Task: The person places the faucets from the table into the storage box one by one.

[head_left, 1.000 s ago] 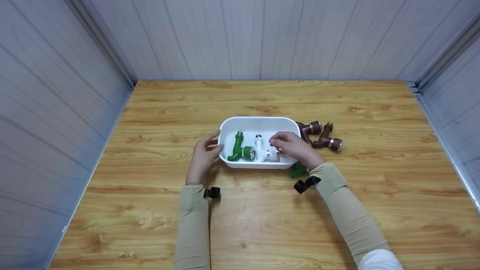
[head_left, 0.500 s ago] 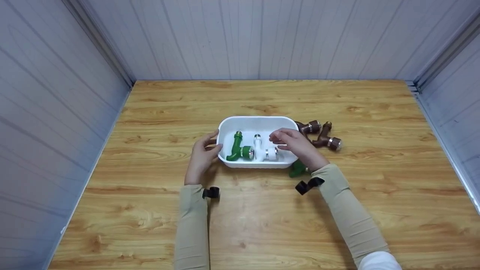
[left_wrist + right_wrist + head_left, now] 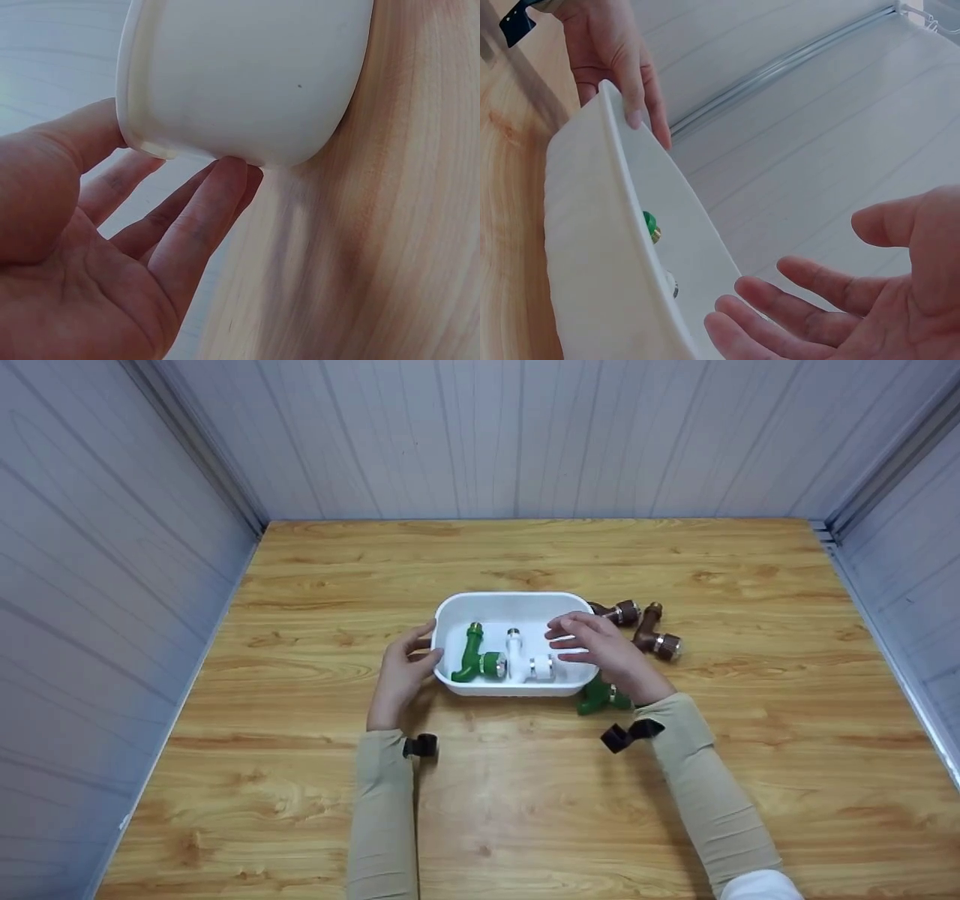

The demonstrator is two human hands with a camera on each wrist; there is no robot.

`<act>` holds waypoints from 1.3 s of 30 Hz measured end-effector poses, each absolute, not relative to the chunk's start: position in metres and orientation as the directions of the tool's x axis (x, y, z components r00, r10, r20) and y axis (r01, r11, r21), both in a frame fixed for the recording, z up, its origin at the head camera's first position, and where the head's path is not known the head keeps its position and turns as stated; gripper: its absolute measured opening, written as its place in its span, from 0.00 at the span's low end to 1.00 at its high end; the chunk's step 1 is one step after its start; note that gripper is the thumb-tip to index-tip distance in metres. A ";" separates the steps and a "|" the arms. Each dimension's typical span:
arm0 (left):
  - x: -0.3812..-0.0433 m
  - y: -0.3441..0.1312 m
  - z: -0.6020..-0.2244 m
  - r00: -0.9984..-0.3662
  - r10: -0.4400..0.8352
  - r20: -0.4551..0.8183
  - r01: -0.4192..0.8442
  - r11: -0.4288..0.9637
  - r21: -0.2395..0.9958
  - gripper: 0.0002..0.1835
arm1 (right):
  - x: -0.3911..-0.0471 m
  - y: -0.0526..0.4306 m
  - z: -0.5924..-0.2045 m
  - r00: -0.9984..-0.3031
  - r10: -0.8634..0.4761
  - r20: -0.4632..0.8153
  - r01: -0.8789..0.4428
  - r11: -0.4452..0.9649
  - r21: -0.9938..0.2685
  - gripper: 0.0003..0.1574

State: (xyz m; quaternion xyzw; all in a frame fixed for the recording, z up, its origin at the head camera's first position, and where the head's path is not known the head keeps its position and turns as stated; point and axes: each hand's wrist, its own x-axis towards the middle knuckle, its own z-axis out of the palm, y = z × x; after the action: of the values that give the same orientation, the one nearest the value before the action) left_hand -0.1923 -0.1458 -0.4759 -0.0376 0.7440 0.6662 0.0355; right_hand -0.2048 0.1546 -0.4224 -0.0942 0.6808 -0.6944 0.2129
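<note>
A white plastic tub (image 3: 514,690) stands on the table. In it lie a green tap (image 3: 469,660) on the left and a white tap (image 3: 516,658) beside it, both with their brass or metal threaded ends pointing away. My left hand (image 3: 400,679) holds the tub's left end, thumb over the rim and fingers against the outside wall (image 3: 240,90). Above the tub's right end hovers my right hand (image 3: 609,655), fingers spread and apart, holding nothing. The right wrist view shows this hand (image 3: 817,307) with its palm bare.
Right of the tub lie two brown taps: one brown tap (image 3: 649,631) in fuller view, the other brown tap (image 3: 619,613) partly hidden by tub and hand. A second green tap (image 3: 596,696) sits by the tub's front right corner, partly under the right wrist. Panelled walls enclose the wooden table (image 3: 487,795).
My right hand has come away from the white tap's handle, moving up and to the right while its fingers spread. The left hand keeps its hold on the tub.
</note>
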 end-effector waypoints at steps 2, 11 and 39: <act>-0.193 -0.146 -0.476 -0.994 -0.014 -0.105 -0.106 0.114 0.988 0.24 | -0.203 0.156 -0.420 -0.894 -0.420 -0.155 0.163 0.015 -0.986 0.27; -0.187 -0.143 -0.468 -0.995 -0.014 -0.098 -0.099 0.132 0.986 0.24 | -0.196 0.167 -0.412 -0.900 -0.417 -0.128 0.129 0.025 -0.991 0.27; -0.190 -0.144 -0.475 -0.995 -0.021 -0.093 -0.095 0.133 0.987 0.24 | -0.186 0.197 -0.403 -0.925 -0.372 -0.085 0.099 -0.020 -0.995 0.27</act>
State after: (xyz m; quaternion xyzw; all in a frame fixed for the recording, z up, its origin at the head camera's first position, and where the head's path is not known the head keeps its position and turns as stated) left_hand -0.1902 -0.1442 -0.4751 -0.0384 0.7520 0.6574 0.0282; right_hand -0.1863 0.1967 -0.4030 -0.1001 0.6798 -0.7072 0.1665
